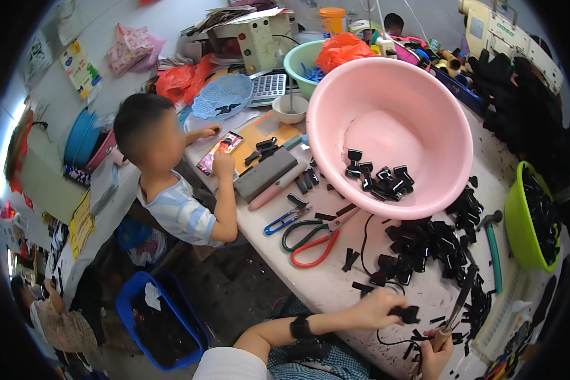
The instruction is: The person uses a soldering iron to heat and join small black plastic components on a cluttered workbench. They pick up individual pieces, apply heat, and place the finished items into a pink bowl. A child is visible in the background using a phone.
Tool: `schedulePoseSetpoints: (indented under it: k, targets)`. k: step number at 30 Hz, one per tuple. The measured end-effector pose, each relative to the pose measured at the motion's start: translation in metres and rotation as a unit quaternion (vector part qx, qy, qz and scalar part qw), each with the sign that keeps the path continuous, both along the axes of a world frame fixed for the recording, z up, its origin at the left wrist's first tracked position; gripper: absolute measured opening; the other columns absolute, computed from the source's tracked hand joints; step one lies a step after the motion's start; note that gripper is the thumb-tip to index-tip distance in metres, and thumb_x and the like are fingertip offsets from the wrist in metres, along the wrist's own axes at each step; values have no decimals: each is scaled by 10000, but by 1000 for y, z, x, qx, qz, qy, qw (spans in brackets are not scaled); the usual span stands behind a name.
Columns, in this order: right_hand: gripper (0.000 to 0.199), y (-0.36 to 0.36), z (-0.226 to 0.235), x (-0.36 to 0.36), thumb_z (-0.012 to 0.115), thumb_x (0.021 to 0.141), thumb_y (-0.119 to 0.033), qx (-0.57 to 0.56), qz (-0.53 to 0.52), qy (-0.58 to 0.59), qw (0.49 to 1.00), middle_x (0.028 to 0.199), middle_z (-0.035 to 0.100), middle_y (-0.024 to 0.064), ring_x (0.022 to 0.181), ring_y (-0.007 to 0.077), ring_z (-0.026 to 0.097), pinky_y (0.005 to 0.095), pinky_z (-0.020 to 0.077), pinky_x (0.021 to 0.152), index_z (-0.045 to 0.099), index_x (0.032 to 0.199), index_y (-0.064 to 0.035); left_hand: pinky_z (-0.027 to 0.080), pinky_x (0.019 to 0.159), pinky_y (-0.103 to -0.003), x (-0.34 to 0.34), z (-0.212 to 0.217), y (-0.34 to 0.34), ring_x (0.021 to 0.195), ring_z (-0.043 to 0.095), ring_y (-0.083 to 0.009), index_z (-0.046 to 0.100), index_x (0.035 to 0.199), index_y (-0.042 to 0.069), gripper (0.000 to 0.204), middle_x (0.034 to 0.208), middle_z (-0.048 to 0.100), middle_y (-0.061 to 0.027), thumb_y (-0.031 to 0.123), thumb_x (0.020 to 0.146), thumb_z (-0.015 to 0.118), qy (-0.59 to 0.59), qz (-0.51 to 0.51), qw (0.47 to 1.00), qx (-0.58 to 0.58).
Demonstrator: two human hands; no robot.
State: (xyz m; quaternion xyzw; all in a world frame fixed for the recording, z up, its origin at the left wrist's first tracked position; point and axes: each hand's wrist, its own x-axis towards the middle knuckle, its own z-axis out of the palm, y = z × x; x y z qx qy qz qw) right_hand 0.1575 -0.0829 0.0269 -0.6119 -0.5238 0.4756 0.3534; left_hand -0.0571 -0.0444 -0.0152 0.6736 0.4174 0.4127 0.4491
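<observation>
**Black piece held at the near edge of the tabletop, tool in the other hand**

A small black piece (406,313) was pinched in the narrow grip of the left hand (375,308), just above the near edge of the white tabletop (310,278). A black band was worn on the left wrist. The right hand (436,356) was closed around the wooden handle of a slim dark tool (460,297), whose blade was pointed up and away over the tabletop. The tool's tip was seen near a heap of black pieces (424,247) spread between the hands and a large pink basin (392,142). More black pieces were gathered inside the basin, against its near wall. A thin black cord was looped across the tabletop close to the left hand.

To the left of the heap, red-handled scissors (316,244) were laid flat, with small blue-handled snips (286,220) just beside them. A green-handled hammer (493,247) was laid to the right of the heap, and a lime-green bowl (533,218) filled with black pieces was set near the right edge.

At the far left side of the tabletop, a seated child in a striped shirt was bent over a phone (219,152). A blue crate (161,320) was set on the floor below.
</observation>
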Motion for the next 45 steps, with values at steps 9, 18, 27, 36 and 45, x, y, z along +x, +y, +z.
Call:
schedulePoseSetpoints:
  k: [9,18,27,36,45]
  targets:
    - [132,1,23,-22,617,733,-64,-89,-42,22,995,703,521,17,626,90,463,240,394,563,534,809,4,406,512,-309,34,-10,1,547,545,-250,520,782,10,283,600,548,-132,151,607,693,-68,-92,991,-74]
    - [125,-1,-51,16,558,685,-32,45,-60,37,996,533,434,11,445,74,420,216,347,417,470,773,-30,424,578,-291,37,-13,2,618,557,-199,526,815,24,250,698,577,-93,135,636,662,-100,-133,981,-96]
    - [148,2,-13,0,604,752,-49,-22,-109,32,993,729,502,5,596,63,449,196,377,520,523,874,-30,400,556,-247,39,-35,0,584,445,-109,475,1028,51,232,723,456,-21,199,852,448,-161,-39,956,-243]
    - [166,6,-8,-10,595,731,-37,-2,-76,91,993,728,496,13,621,85,460,213,385,561,506,871,-26,458,540,-246,30,-11,2,594,558,-128,490,1059,-17,385,778,588,-84,190,764,623,-106,-39,967,-230]
    - [96,17,-18,-22,595,689,-16,-24,-120,116,986,561,476,-21,454,51,433,189,343,431,525,753,-36,481,752,-237,27,-19,-2,850,575,-151,456,1055,-56,286,992,528,-95,2,788,542,-208,-44,932,-295]
